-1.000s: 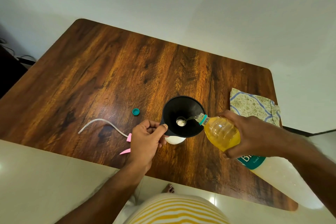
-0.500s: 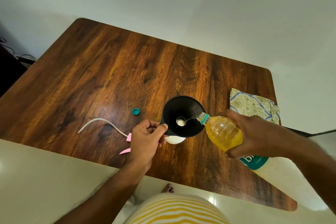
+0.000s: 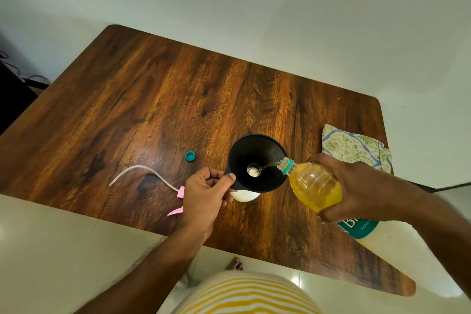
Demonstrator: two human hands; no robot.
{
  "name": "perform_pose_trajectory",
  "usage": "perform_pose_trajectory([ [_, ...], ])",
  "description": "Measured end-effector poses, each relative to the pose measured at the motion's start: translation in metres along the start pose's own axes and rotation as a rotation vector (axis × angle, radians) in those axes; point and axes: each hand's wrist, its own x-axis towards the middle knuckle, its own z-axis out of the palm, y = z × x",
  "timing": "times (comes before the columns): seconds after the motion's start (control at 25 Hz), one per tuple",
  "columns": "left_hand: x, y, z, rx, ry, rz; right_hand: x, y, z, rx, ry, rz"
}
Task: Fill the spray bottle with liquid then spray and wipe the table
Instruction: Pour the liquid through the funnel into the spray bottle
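The right hand (image 3: pixel 356 186) tips the clear plastic bottle of yellow liquid (image 3: pixel 314 186) a little further than a second ago, its base raised slightly, its mouth edging outward toward the rim of the black plastic funnel (image 3: pixel 257 163).

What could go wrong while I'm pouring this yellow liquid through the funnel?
The stream from the bottle lands near the funnel hole from one side; tipping further could splash over the rim onto the table. The funnel hides the white spray bottle, so it could overflow unseen. Only your left hand steadies the funnel; letting go might tip it.
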Motion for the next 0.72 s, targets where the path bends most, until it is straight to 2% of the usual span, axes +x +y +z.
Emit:
perform_pose_trajectory([
  [0.72,0.0014,-0.0031,0.0001,0.020,0.010,0.008,-0.0040,-0.0050,-0.0046,-0.009,-0.007,0.013],
])
